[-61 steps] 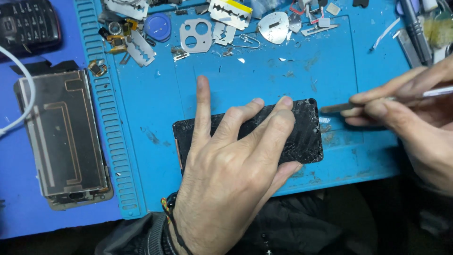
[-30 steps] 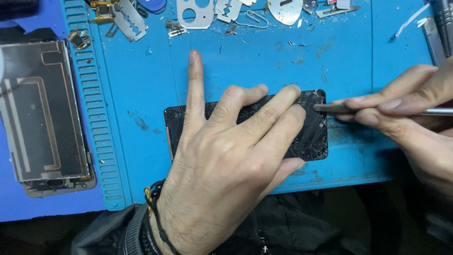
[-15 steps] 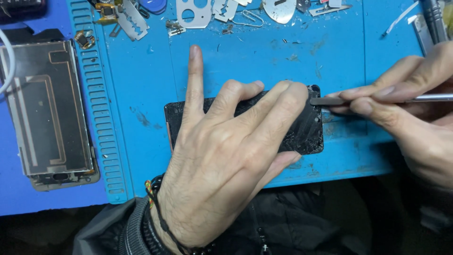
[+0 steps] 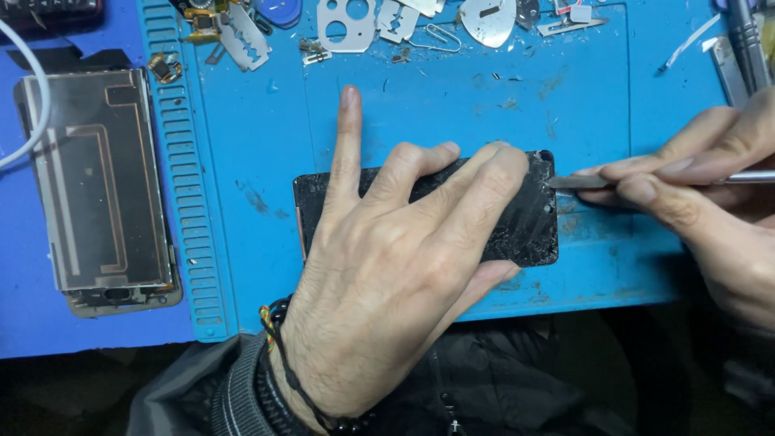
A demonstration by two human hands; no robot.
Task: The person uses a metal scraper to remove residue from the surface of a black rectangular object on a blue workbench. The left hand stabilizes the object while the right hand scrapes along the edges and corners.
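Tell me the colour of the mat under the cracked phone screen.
The mat is bright blue, seen from the head view.

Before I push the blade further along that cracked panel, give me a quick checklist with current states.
1. Left hand pressing flat on the cracked black panel: ok.
2. Metal blade tool tip at the panel's right edge: ok.
3. Right hand grip on the tool: ok, pinched near the tip.
4. Left fingertips away from the blade: not ok, close.
5. Blade actually under the glass: cannot tell.
6. Panel fully on the blue mat: ok.
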